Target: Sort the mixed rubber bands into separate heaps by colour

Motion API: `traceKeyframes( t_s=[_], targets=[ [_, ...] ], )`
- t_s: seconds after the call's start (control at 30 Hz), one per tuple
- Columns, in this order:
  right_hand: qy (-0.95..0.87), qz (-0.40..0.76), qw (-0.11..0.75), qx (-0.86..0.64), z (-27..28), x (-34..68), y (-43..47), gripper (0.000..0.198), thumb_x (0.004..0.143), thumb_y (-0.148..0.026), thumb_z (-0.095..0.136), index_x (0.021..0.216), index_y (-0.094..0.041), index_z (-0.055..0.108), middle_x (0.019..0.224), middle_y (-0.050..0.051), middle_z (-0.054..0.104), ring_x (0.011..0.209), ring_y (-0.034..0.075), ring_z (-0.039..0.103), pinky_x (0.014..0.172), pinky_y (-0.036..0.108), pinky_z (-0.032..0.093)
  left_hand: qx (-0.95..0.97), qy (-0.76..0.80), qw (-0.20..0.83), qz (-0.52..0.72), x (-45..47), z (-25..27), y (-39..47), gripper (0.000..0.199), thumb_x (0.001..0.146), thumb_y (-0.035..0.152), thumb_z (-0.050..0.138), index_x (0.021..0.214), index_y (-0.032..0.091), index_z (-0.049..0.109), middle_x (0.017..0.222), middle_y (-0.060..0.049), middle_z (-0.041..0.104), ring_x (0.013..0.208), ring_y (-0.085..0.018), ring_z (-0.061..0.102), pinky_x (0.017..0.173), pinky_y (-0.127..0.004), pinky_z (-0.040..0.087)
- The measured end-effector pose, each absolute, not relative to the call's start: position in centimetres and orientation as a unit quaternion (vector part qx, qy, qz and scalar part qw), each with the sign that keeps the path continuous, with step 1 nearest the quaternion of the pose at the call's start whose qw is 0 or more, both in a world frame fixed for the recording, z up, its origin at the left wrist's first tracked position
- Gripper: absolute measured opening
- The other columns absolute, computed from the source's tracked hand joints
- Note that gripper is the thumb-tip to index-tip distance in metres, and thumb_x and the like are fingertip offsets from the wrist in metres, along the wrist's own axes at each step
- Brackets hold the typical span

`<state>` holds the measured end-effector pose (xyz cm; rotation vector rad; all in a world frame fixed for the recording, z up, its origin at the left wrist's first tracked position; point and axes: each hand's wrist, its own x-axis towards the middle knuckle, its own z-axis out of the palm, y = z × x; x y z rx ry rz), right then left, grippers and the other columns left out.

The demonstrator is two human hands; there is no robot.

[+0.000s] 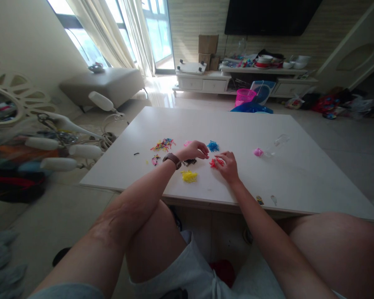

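On the near side of the blue heap of thin, plastic-looking pieces (pixel 213 146), a bright-red heap of small slender pieces (pixel 212 164) is touched by the right hand (pixel 229 166), fingers bent; the left hand (pixel 195 150) is held to the blue heap's near left, fingers curled. Whether anything is gripped by either cannot be told. The red pieces are probably light and flexible, best pinched singly at one end.

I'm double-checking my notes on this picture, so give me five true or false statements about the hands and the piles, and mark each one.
1. The right hand is at the red pile. True.
2. The yellow pile lies farther from the person than the blue pile. False: the yellow pile is nearer.
3. The multicoloured pile lies left of the blue pile. True.
4. A brown band circles the right wrist. False: it is on the left wrist.
5. All these piles rest on the white table. True.
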<state>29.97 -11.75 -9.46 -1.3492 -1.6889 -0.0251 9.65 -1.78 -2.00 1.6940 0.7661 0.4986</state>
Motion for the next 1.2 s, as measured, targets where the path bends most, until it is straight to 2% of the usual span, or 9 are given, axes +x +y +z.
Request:
traceKeyframes(
  t_s=[0.4, 0.73, 1.2],
  targets=[
    [-0.708, 0.010, 0.463, -0.533, -9.2, 29.8, -12.0, 0.013, 0.093, -0.035, 0.069, 0.093, -0.025, 0.078, 0.093, 0.006, 0.065, 0.094, 0.025, 0.058, 0.086, 0.043, 0.052, 0.749, 0.275, 0.568, 0.199, 10.3, -2.5, -2.0, 0.030, 0.063, 0.020, 0.085, 0.090, 0.011, 0.075, 0.089, -0.009, 0.077, 0.084, -0.019, 0.072, 0.079, -0.032, 0.056],
    [-0.712, 0.006, 0.474, -0.518, -9.4, 29.9, -11.8, 0.011, 0.093, -0.032, 0.068, 0.093, -0.025, 0.076, 0.094, 0.006, 0.065, 0.094, 0.026, 0.058, 0.085, 0.043, 0.051, 0.760, 0.275, 0.555, 0.196, 10.7, -2.8, -2.1, 0.027, 0.064, 0.019, 0.083, 0.089, 0.009, 0.075, 0.087, -0.010, 0.077, 0.081, -0.018, 0.070, 0.075, -0.030, 0.055],
    [-0.707, 0.002, 0.484, -0.516, -9.5, 29.8, -11.9, 0.012, 0.094, -0.034, 0.066, 0.099, -0.026, 0.075, 0.095, 0.006, 0.065, 0.096, 0.025, 0.059, 0.085, 0.042, 0.052, 0.760, 0.271, 0.557, 0.196, 10.9, -3.2, -2.0, 0.025, 0.064, 0.016, 0.081, 0.088, 0.009, 0.075, 0.086, -0.010, 0.077, 0.081, -0.018, 0.070, 0.076, -0.030, 0.056]
  ],
)
